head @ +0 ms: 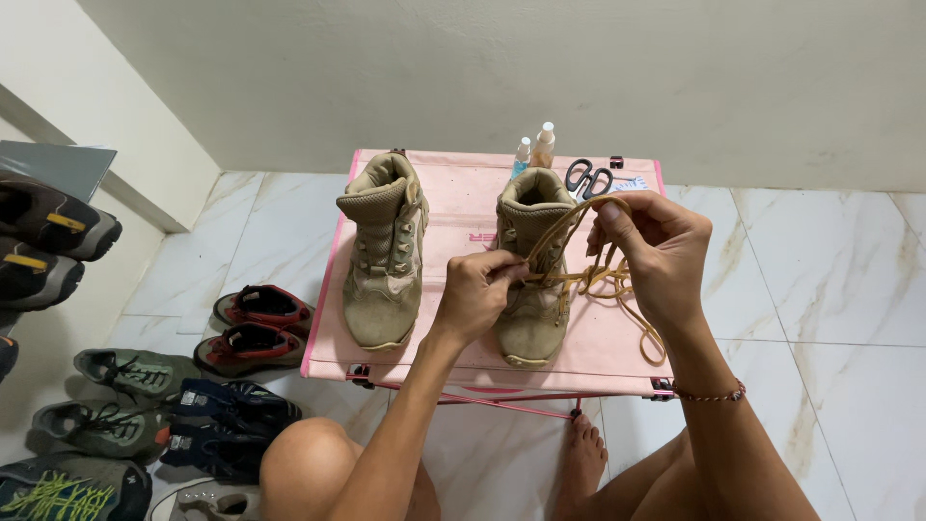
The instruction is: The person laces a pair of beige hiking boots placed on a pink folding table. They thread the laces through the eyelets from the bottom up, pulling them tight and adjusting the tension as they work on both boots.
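Head view: a pink folding worktop (463, 207) at frame centre carries two tan lace-up boots. The right boot (532, 280) is being laced; the left boot (384, 256) stands beside it, unlaced and untouched. The left hand (477, 294) is closed, pinching the tan lace (617, 289) at the eyelets, apparently to steady it. The right hand (651, 246) is closed on a raised loop, keeping it taut. Scissors (588, 178) and two small bottles (533, 150) sit at the far edge. Other shoes (145, 386) line the floor at lower left.
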